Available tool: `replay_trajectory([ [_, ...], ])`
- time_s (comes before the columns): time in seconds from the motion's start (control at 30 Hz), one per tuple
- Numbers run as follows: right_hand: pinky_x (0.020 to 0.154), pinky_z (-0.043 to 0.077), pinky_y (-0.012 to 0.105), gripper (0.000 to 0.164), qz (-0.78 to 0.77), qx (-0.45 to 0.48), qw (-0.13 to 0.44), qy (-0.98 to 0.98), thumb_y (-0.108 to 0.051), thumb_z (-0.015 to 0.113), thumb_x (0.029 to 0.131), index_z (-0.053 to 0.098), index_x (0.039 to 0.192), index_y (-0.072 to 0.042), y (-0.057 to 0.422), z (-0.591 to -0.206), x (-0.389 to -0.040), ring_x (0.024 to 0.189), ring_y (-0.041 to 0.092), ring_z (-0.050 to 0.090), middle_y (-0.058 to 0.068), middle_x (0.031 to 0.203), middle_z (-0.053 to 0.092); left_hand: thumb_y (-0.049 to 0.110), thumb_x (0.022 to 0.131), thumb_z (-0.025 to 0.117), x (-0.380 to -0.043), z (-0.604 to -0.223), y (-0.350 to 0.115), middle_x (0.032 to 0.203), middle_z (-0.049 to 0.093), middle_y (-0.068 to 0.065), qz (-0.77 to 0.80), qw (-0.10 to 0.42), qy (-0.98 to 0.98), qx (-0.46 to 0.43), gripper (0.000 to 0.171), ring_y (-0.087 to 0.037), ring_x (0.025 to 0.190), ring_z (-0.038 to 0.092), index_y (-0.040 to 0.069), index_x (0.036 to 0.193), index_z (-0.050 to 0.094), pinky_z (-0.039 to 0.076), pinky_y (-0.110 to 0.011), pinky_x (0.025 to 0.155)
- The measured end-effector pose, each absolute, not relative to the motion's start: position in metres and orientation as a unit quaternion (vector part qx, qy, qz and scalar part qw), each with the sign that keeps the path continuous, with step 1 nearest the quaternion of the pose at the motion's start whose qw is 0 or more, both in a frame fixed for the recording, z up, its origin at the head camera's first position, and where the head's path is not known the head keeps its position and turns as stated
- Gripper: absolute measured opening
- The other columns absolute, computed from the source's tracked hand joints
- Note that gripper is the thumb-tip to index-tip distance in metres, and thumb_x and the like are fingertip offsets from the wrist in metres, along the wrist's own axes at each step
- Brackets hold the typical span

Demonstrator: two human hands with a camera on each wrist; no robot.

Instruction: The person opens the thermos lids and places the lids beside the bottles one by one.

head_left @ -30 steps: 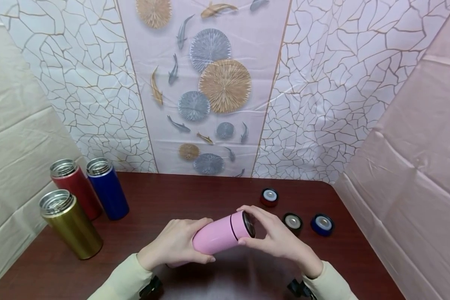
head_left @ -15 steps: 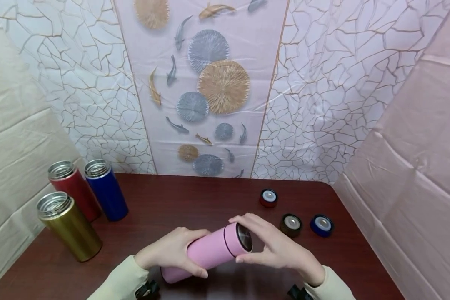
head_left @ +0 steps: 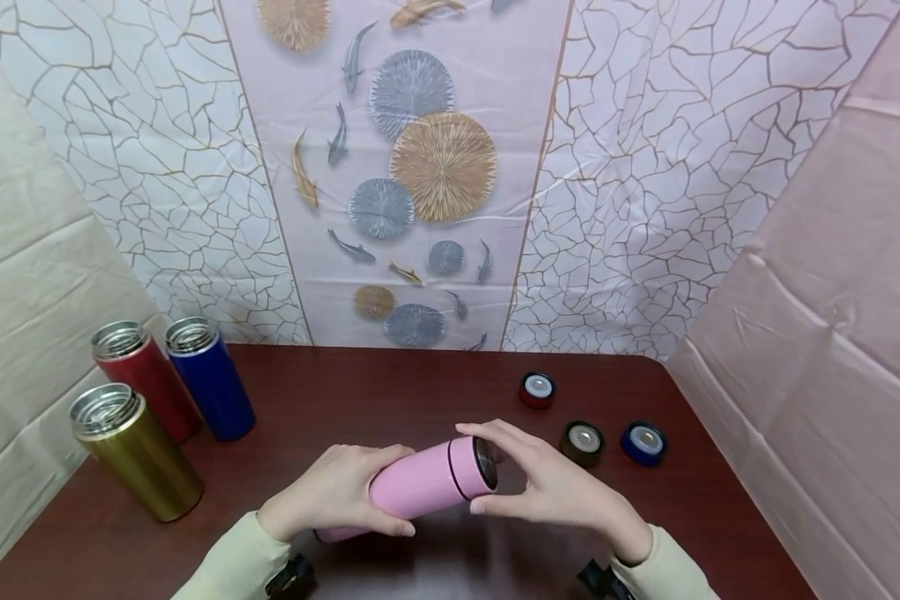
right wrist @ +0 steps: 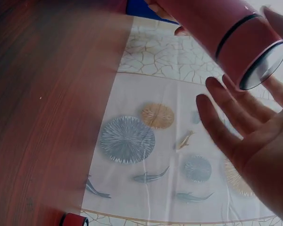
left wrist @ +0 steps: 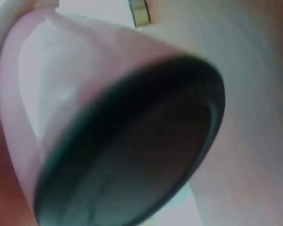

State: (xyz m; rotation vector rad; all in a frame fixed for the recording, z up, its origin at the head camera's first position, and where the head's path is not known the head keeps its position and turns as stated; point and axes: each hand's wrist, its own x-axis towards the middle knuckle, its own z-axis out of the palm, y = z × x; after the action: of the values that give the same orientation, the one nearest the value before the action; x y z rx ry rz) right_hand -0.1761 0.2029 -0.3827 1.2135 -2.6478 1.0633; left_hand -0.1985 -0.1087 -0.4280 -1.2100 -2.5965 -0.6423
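My left hand [head_left: 337,492] grips the body of a pink thermos bottle [head_left: 420,483], held tilted with its lidded end to the right. The pink lid [head_left: 468,468] has a dark glossy top and a black ring at its seam. Fingers and thumb of my right hand [head_left: 547,487] straddle this lid, the thumb at its lower edge. Several fingers of that hand [right wrist: 254,127] are spread under the lid [right wrist: 254,56] in the right wrist view. The bottle's dark-rimmed base [left wrist: 132,146] fills much of the left wrist view, which shows little of the left hand.
Lidless red [head_left: 150,383], blue [head_left: 210,383] and gold [head_left: 138,458] bottles stand at the left of the brown table [head_left: 390,392]. Red-sided [head_left: 537,390], olive [head_left: 582,443] and blue [head_left: 644,443] lids lie at the right, pale undersides up. Patterned cloth [head_left: 442,208] hangs behind.
In the head view, the pink bottle and both hands shifted down and left, then slightly up. More of the bottle's lower body shows below the left hand. The right hand stays at the lid.
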Motion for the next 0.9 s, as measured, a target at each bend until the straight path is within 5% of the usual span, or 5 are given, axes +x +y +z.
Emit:
replay_trajectory([
  [0.33,0.076,0.053,0.031,0.052,0.328,0.301,0.006,-0.896,-0.056,0.071,0.089,0.057,0.129,-0.027,0.2007,-0.3871,-0.1796,0.091,0.005,0.061,-0.016,0.100,0.064,0.076,0.066,0.076,-0.1996,-0.4247,-0.1086,0.096,0.069,0.012,-0.162,0.169,-0.886,-0.400,0.078,-0.003,0.079,0.064,0.027,0.126,0.064,0.047,-0.028,0.056],
  [0.63,0.084,0.054,0.036,0.066,0.317,0.351,0.032,-0.880,-0.053,0.072,0.089,0.052,0.141,-0.018,0.2034,-0.3885,-0.1765,0.099,0.007,0.060,-0.011,0.122,0.060,0.075,0.064,0.079,-0.2010,-0.4217,-0.1095,0.097,0.069,0.011,-0.147,0.190,-0.880,-0.410,0.081,-0.009,0.078,0.063,0.026,0.126,0.064,0.047,-0.029,0.056],
  [0.9,0.098,0.049,0.036,0.071,0.301,0.427,0.060,-0.850,-0.036,0.079,0.089,0.044,0.149,-0.023,0.2049,-0.3891,-0.1765,0.122,0.009,0.053,-0.010,0.136,0.050,0.076,0.067,0.076,-0.1989,-0.4218,-0.1114,0.097,0.068,0.014,-0.160,0.146,-0.888,-0.405,0.078,-0.006,0.081,0.063,0.028,0.127,0.063,0.048,-0.029,0.059],
])
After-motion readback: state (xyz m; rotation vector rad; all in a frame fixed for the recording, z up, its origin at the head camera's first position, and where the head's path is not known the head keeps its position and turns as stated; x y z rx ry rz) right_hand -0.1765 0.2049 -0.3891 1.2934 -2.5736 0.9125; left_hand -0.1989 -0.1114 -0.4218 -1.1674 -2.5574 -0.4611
